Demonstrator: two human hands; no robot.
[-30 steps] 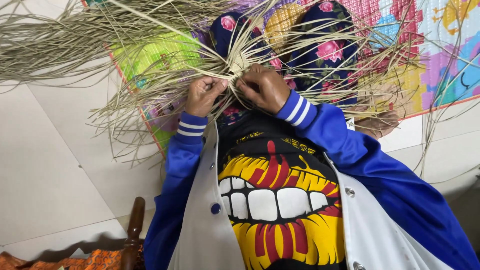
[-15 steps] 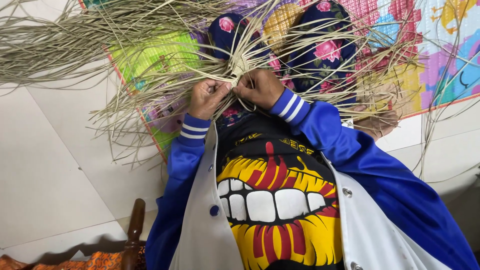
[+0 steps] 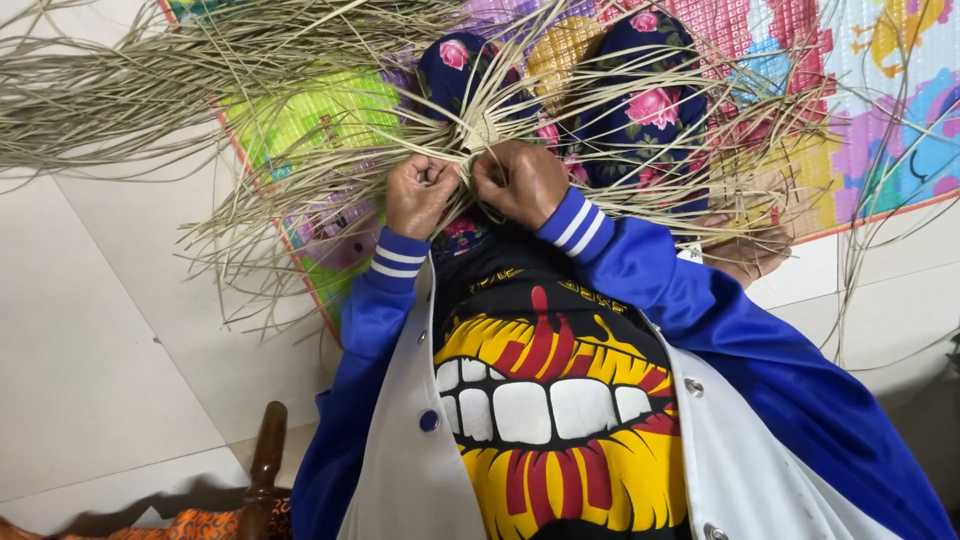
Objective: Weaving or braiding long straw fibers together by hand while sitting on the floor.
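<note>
My left hand and my right hand are closed side by side on pale dry straw strands, just below a small woven knot of straw at the middle of a radiating bundle. Long loose straw strands fan out to the left, right and upward from that knot. Both arms wear blue sleeves with white-striped cuffs. The fingertips are hidden among the strands. My knees in dark rose-print fabric lie under the straw.
A bright multicoloured play mat covers the floor ahead. Pale floor tiles lie to the left. A dark turned wooden post and orange patterned cloth sit at the lower left. A bare foot rests at the right.
Both hands have shifted slightly up and closer together on the strands; the left hand has turned more closed. The woven knot stays in place.
</note>
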